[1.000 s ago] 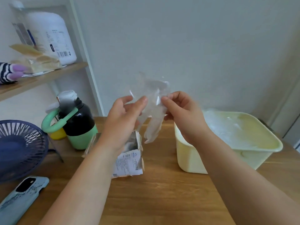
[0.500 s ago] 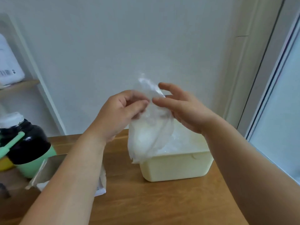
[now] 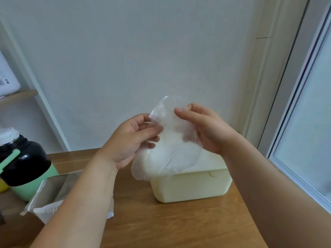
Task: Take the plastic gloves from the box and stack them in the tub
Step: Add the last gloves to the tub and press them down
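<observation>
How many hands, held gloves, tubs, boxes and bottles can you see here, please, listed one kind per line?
2 hands: left hand, right hand
1 plastic glove, pinched by both hands
1 tub, pale yellow
1 box, open
1 bottle, black and green
Total: 6

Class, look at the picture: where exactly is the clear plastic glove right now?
In the head view the glove hangs mid-frame, pinched between the left hand and right hand, in front of the pale yellow tub as the camera sees it.
</observation>
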